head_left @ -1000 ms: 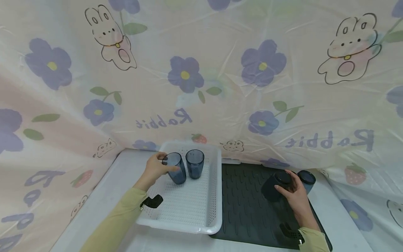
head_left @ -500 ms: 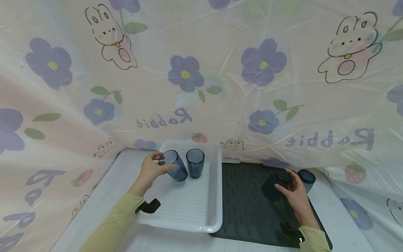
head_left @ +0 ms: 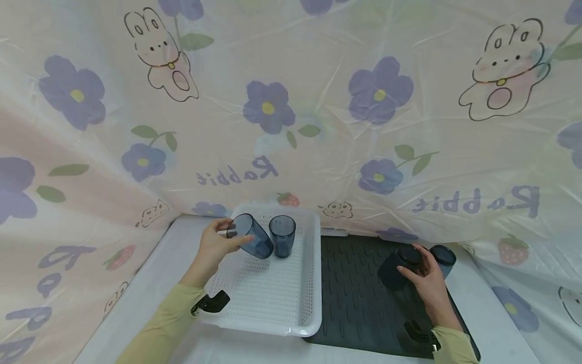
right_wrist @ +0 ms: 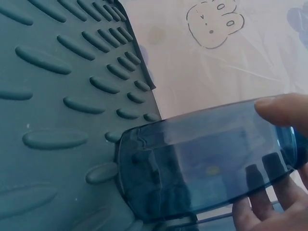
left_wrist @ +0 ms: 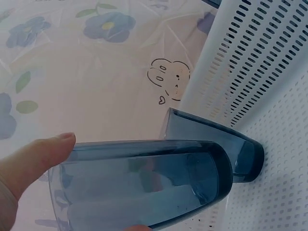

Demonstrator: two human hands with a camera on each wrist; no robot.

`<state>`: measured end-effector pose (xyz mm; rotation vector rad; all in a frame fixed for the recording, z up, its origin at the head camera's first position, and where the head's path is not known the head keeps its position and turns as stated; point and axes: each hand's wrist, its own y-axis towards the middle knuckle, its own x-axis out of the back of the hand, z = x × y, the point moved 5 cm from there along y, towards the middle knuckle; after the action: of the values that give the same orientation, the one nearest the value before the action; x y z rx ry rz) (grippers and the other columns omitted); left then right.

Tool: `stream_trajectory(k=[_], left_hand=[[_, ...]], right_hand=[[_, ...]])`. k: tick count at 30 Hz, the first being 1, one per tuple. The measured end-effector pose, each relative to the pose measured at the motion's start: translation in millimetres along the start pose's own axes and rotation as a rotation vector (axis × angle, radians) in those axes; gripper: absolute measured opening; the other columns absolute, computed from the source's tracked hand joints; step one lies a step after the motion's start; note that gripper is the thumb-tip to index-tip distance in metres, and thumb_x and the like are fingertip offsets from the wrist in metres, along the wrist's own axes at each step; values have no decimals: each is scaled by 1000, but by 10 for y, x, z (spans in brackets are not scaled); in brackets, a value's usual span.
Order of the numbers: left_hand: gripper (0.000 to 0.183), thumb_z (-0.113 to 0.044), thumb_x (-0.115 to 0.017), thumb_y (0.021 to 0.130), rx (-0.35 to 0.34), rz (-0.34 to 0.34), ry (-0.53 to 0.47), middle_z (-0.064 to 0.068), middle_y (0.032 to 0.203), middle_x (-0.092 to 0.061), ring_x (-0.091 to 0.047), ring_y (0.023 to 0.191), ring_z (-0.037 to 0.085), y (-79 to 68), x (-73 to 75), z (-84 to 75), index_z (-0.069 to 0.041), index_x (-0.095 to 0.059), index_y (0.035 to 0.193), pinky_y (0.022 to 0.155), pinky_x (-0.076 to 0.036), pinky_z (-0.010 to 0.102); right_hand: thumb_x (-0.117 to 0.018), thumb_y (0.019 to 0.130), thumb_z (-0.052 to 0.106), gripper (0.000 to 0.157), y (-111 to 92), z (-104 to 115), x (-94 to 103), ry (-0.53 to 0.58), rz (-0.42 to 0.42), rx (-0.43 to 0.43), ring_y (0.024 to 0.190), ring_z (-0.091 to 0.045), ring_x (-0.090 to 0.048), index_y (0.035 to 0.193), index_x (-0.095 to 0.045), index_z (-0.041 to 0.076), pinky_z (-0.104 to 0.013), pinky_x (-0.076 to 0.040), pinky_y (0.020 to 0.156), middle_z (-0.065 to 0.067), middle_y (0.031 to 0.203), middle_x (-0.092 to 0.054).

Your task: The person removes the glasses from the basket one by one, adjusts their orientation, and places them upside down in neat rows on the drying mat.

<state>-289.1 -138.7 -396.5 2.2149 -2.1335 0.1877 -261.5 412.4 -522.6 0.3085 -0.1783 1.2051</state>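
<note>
In the head view my left hand (head_left: pixel 213 250) grips a blue tinted drinking glass (head_left: pixel 255 241) near its rim. The glass tilts over the white basket (head_left: pixel 313 288), base pointing down to the right. Beside it in the basket a second glass (head_left: pixel 283 237) stands upright. My right hand (head_left: pixel 429 283) holds a dark-looking glass (head_left: pixel 392 270) at the dark ribbed mat (head_left: pixel 350 298); in the right wrist view this glass (right_wrist: pixel 207 163) is see-through blue, its far end meeting the mat. Another glass (head_left: pixel 444 258) is just behind the right hand, partly hidden.
The basket, with perforated floor and walls, stands left of the mat and close against it. A white table (head_left: pixel 177 263) lies under both. Behind and at the sides hangs a printed plastic sheet (head_left: pixel 327 146) with flowers and rabbits.
My left hand has shifted slightly left, and its glass has tipped further, base swinging up to the right towards the standing glass. The right hand and its glass have stayed in place.
</note>
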Motion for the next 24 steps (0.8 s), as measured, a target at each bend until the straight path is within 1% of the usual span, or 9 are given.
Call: stream_trajectory(k=[3,6,10,13,16,18,22,24], left_hand=[[84,-19,-88,70,-3,8,-28,16,131,-41,-54,104,30,-18,3,-21,-3,-39,138,78,-57,35],[84,-16,-87,71,-5,16,-66,16,132,-40,-52,107,30,-39,4,-43,-3,-38,138,78,-57,35],[81,-12,-85,72,-17,24,-109,16,130,-40,-51,108,30,-61,7,-69,-3,-39,138,78,-57,36],[79,-11,-85,73,-26,31,-123,16,130,-40,-52,106,29,-70,2,-80,-4,-39,138,78,-58,36],[79,-11,-84,73,-18,36,-140,16,130,-40,-53,104,29,-72,-7,-81,-3,-39,137,77,-58,36],[79,-11,-85,73,-7,34,-153,16,130,-40,-53,104,28,-72,-15,-77,-3,-39,137,77,-58,36],[80,-10,-85,73,11,34,-190,16,130,-40,-52,105,27,-75,-37,-77,-3,-38,137,78,-58,37],[79,-9,-84,73,15,39,-213,17,130,-39,-52,105,27,-80,-51,-79,-2,-38,137,79,-57,38]], right_hand=[[-83,73,40,95,-5,-1,10,-11,-5,5,135,-33,-32,150,-28,30,-58,-24,109,-3,153,-32],[-81,76,39,92,-43,56,8,-27,0,17,133,-30,-35,150,-28,32,-57,-27,108,-2,152,-32],[-80,78,36,89,-104,171,-4,-27,20,23,134,-31,-33,149,-27,36,-57,-26,109,-3,153,-30],[-79,79,34,87,-123,216,-8,-22,26,7,136,-33,-30,149,-27,36,-57,-24,110,-5,154,-28],[-79,79,38,86,-111,219,-4,-27,16,-10,137,-33,-29,149,-29,36,-56,-25,110,-4,154,-28],[-79,79,40,85,-105,216,-3,-36,8,-20,138,-29,-29,148,-29,37,-55,-26,110,0,154,-29],[-78,80,37,84,-175,392,-22,-21,19,-63,139,-26,-27,149,-30,35,-52,-26,111,-1,154,-29],[-78,81,34,85,-238,528,-35,-11,28,-93,140,-26,-26,150,-29,31,-50,-26,111,-4,155,-27]])
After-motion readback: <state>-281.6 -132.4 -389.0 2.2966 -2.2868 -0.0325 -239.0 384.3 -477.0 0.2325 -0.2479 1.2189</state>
